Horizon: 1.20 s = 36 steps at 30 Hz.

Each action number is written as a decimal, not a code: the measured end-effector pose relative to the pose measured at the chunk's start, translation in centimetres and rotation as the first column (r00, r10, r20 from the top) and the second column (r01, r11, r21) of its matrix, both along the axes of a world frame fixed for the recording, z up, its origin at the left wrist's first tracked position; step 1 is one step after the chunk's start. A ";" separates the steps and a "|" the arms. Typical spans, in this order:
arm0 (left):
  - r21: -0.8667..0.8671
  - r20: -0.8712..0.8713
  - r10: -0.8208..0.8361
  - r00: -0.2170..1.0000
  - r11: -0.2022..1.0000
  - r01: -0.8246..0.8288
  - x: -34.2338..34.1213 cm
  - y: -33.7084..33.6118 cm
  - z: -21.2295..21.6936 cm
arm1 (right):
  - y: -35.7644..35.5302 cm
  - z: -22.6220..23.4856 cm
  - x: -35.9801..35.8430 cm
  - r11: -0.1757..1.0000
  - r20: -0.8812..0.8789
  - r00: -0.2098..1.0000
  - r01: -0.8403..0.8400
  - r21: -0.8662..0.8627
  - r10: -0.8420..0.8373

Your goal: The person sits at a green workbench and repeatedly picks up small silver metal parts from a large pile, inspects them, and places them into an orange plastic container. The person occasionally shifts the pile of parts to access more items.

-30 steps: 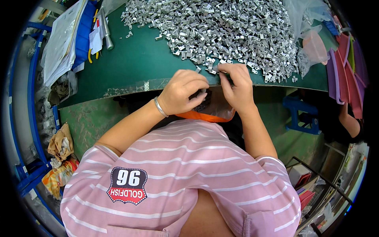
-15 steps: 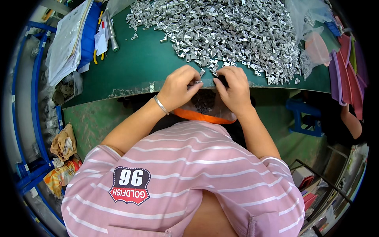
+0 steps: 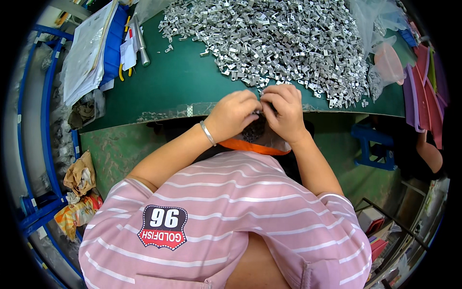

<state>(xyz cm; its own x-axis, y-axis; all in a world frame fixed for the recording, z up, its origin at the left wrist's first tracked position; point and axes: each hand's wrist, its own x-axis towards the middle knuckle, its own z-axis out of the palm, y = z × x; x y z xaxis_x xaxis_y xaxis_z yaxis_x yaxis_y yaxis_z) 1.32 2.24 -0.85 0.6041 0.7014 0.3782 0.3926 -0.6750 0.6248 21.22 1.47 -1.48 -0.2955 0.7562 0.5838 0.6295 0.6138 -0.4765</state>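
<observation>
Two hands: left hand (image 3: 235, 114) and right hand (image 3: 285, 111) are pinched together at the near edge of the green desk (image 3: 183, 82), fingertips meeting over a small metal part, mostly hidden.
Head view, change: half a second ago the hands sat a little apart; now they have closed in and touch.
Meaning: probably one piece being fitted or checked.
Parts: heap of small metal brackets (image 3: 279, 38) just beyond the knuckles.
Below: orange-rimmed container (image 3: 255, 144) under the hands.
Left: papers (image 3: 86, 53).
</observation>
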 end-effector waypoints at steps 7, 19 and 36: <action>0.037 0.198 0.104 0.975 0.993 -0.113 -0.6 0.6 0.4 | -0.8 0.1 -0.6 0.999 -0.026 0.999 -0.037 0.005 0.038; 0.081 0.016 0.269 0.963 0.960 -0.269 0.4 3.1 0.0 | -0.6 0.4 -0.5 0.994 -0.091 0.990 -0.108 0.031 0.111; 0.012 0.087 0.283 0.955 0.959 -0.285 -0.5 0.2 0.5 | 0.5 0.3 0.0 0.998 -0.174 0.984 -0.039 0.044 0.047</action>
